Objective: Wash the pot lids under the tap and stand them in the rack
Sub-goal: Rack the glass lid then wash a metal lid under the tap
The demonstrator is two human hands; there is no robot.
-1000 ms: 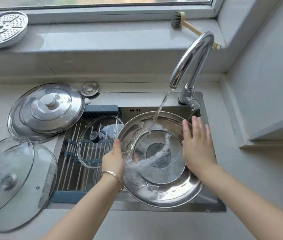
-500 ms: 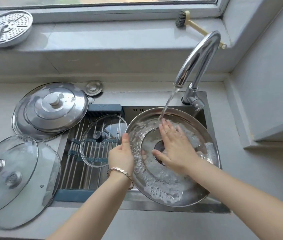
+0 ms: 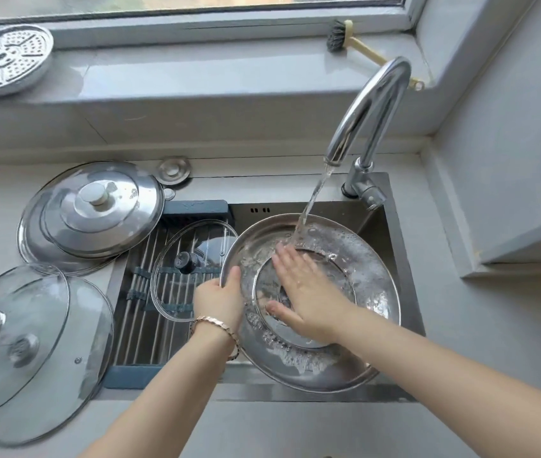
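Observation:
A large steel pot lid lies upside down over the sink, foamy and wet, under the running tap. My left hand grips its left rim, thumb on the inner side. My right hand lies flat with straight fingers on the lid's inner surface, in the water stream. A small glass lid with a black knob rests on the roll-up rack across the sink's left half.
Two stacked steel lids and two stacked glass lids sit on the counter to the left. A small steel cap lies behind the sink. On the sill are a perforated steamer plate and a brush.
My right hand left the lid's right rim and went onto its inner surface, then slid left and up under the water. My left hand kept its hold on the left rim.

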